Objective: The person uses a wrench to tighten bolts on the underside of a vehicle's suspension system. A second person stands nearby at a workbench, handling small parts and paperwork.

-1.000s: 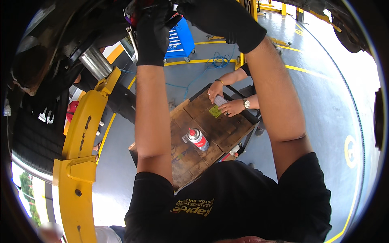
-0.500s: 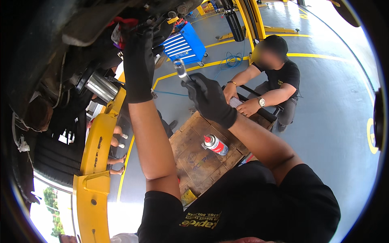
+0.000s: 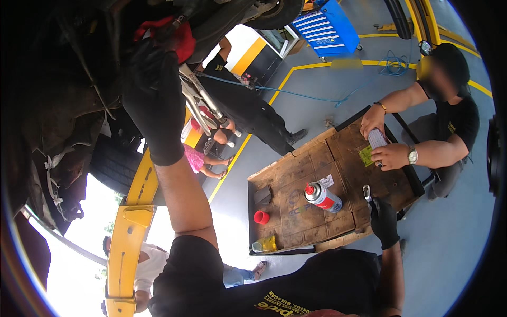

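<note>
A silver wrench [image 3: 367,193] is being clamped in the grip of the gloved right hand [image 3: 384,221], over a bench [image 3: 296,230]. The gloved left hand [image 3: 150,82] is being held up by a red object [image 3: 185,45], its grip being too shadowed to tell.

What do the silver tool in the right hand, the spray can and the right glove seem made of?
Silver tool: probably polished metal, judging by bright highlights. Spray can: likely painted metal, given its shiny top; its red nozzle, evenly coloured, suggests plastic. Right glove: seemingly matte fabric, perhaps coated; its dull black surface leaves that open.
</note>
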A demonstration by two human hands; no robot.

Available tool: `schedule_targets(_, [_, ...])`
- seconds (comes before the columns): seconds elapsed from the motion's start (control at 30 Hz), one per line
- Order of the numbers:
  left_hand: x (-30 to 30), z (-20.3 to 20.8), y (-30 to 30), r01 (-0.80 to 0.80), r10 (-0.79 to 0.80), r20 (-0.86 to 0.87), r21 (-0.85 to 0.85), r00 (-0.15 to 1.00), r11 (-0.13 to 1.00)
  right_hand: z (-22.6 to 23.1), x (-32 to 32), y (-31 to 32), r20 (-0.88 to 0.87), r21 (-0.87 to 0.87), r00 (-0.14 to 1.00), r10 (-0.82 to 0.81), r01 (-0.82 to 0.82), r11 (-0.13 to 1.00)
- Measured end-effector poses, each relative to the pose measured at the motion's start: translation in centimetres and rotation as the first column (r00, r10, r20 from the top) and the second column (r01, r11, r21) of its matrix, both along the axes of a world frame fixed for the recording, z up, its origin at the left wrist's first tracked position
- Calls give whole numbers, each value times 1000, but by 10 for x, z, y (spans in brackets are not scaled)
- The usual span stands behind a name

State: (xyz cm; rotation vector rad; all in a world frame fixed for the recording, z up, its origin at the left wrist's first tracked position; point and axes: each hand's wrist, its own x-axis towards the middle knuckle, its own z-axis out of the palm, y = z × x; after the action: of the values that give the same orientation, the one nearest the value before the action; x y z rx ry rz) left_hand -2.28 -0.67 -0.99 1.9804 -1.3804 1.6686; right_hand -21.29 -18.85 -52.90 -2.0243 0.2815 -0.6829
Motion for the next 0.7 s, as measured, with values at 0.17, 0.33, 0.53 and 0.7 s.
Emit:
schedule_targets(0.17, [0, 30, 2, -463, 294, 534, 214, 793, 860, -13, 15, -10, -85, 59, 987, 139, -134, 989])
schedule_targets(0.33, [-12, 30, -15, -595, 377, 622, 181, 686, 783, -15, 23, -18, -154, 57, 960, 233, -226, 972])
schedule_targets(0.53, [-7, 22, -20, -456, 381, 413, 97, 827, 885, -25, 25, -20, -192, 28, 943, 272, -272, 962])
schedule_targets(0.7, [0, 30, -3, -470, 401, 409, 80, 820, 879, -36, 26, -17, -133, -77, 967, 217, -229, 970])
